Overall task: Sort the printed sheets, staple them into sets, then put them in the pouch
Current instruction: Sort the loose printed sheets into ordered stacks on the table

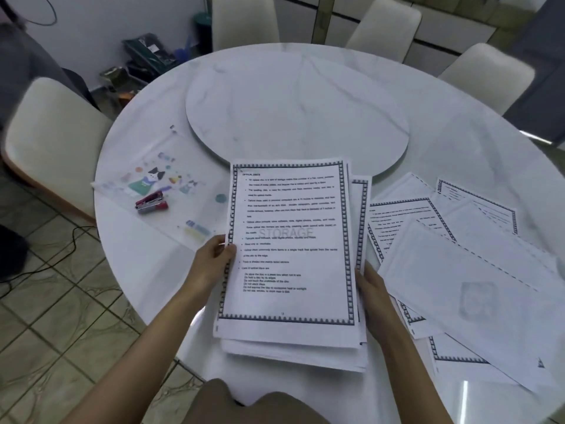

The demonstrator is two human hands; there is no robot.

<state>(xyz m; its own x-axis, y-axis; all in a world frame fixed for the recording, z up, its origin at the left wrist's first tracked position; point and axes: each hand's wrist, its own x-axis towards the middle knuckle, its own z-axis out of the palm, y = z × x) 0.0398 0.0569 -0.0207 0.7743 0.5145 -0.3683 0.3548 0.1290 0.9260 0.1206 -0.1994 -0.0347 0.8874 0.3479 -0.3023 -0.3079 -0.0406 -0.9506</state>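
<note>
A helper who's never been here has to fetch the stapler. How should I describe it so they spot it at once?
On the round white table, look left of the raised centre disc to the clear pouch printed with cartoons. The stapler lies on its near part: small, red and silver, the only tool there.

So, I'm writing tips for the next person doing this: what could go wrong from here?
The stack is ragged, gripped only at its sides by the left hand and right hand; pages could slip out of order. The loose sheets overlap, some face down, near the table edge; one might slide off or be missed. The stapler lies on the pouch and must move first.
</note>
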